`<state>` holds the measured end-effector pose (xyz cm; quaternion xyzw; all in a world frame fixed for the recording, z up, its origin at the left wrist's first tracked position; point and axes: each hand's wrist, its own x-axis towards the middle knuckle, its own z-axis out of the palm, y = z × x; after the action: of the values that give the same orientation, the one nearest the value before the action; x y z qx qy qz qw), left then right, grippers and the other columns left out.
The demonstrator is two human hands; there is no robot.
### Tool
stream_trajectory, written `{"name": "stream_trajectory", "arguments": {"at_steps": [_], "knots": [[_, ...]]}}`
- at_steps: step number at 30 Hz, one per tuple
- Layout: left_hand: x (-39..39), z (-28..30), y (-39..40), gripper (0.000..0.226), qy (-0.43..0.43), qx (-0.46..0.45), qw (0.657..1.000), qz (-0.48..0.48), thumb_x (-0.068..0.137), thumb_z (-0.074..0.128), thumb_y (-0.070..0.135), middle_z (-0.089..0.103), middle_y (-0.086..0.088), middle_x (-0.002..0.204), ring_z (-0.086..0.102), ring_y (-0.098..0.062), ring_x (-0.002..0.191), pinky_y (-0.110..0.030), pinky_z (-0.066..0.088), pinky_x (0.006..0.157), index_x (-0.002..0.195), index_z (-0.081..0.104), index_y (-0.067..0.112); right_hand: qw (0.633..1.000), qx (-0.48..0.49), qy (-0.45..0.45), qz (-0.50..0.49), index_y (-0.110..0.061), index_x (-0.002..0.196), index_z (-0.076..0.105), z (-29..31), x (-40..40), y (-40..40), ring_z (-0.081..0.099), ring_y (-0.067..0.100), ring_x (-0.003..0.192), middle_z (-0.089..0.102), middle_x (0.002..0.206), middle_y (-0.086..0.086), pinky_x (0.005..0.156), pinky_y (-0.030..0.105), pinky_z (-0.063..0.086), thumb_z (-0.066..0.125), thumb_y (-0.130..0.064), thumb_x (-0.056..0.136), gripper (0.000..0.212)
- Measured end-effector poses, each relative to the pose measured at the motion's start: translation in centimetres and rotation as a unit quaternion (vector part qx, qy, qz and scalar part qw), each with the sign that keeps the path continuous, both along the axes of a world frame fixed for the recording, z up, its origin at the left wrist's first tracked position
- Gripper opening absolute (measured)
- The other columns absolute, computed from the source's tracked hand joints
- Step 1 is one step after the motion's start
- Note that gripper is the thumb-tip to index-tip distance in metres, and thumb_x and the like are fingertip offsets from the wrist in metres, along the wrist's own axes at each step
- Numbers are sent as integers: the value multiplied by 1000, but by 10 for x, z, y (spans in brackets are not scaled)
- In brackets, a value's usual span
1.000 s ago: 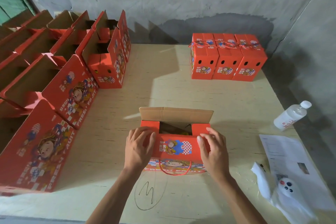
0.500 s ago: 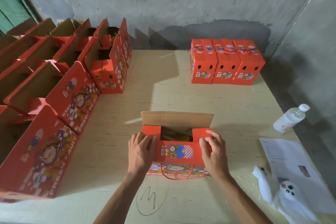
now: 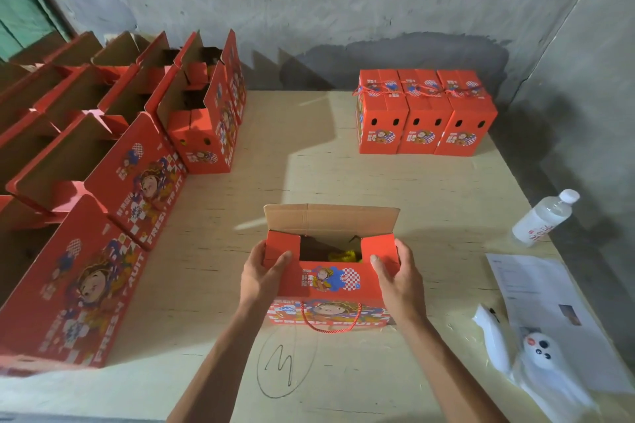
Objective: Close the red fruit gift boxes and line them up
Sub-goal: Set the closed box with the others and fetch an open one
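A red fruit gift box stands in front of me on the wooden table, its top partly open. The brown far flap stands up, the two red side flaps are folded in, and something yellow shows inside. My left hand grips the box's left end, thumb on the left flap. My right hand grips the right end, thumb on the right flap. A red cord handle hangs down the near face. Three closed red boxes stand side by side at the back right.
Several open red boxes stand in rows along the left side. A water bottle lies at the right edge, with a printed sheet and a white ghost-shaped toy nearer me. A pencil circle marks the near table.
Both hands have slid from the top front of the box outward to its ends, thumbs now on the side flaps. The view has tilted slightly.
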<state>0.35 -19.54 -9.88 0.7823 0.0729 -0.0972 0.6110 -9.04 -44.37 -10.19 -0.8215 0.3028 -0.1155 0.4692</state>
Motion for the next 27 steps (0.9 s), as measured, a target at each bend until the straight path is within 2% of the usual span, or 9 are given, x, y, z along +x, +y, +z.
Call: {"name": "stream_trajectory", "arguments": {"at_steps": [4,6,8,11,16,18,20,23,27], "knots": [[-1,9,-1,76,-21,83,996,-20,85,77,51,64,-6,134,67,-22,111,-42,57,90,147,44,20,999,0,19,35,-24,158,24,5,6,-14,65,16,100,58,145,5,68,21,48,68,-50,94,82],[4,14,-2,91,-47,120,991,-21,88,78,42,46,-11,153,54,-26,132,-48,52,100,158,25,19,999,8,7,43,-24,162,12,11,13,-24,58,20,126,40,161,6,86,27,51,76,-47,89,99],[11,25,-5,102,-91,101,991,-17,87,78,42,29,-11,164,40,-27,144,-56,47,107,161,10,23,998,-2,-43,56,-28,162,7,20,22,-31,44,21,143,28,167,3,108,40,46,79,-46,87,105],[18,45,-16,103,-155,49,987,-15,87,74,54,17,-2,169,36,-23,147,-52,43,110,162,5,34,990,10,-116,77,-36,160,9,36,35,-31,44,19,141,31,166,-1,113,41,44,74,-52,88,98],[23,48,-22,68,-169,51,984,-27,98,51,65,42,6,158,43,-12,142,-49,41,116,156,31,35,988,-52,-119,88,-35,156,29,40,40,-29,49,5,124,51,146,-14,100,27,47,56,-63,95,72],[20,41,-18,63,-152,45,987,5,96,49,70,60,15,135,54,4,124,-47,48,109,147,44,32,985,-61,-139,76,-26,147,46,36,33,-27,61,8,114,63,129,-10,94,28,52,52,-59,98,60],[15,31,-11,48,-150,52,987,20,95,51,69,63,28,113,58,13,107,-46,54,99,129,56,35,982,-62,-154,89,-20,127,63,29,24,-24,67,12,109,68,116,-8,93,34,56,53,-52,100,43],[7,16,0,25,-194,67,978,-27,94,56,63,65,24,107,65,-1,101,-47,59,88,107,64,44,975,-82,-168,121,-18,121,68,13,8,-25,63,5,119,68,123,-10,103,35,52,61,-38,101,29],[6,2,14,44,-216,70,968,-102,93,58,63,58,31,130,53,3,129,-40,50,107,125,66,33,970,-108,-135,171,-11,140,61,3,-4,-36,50,3,139,57,148,-3,115,25,41,68,-37,96,52]]}}
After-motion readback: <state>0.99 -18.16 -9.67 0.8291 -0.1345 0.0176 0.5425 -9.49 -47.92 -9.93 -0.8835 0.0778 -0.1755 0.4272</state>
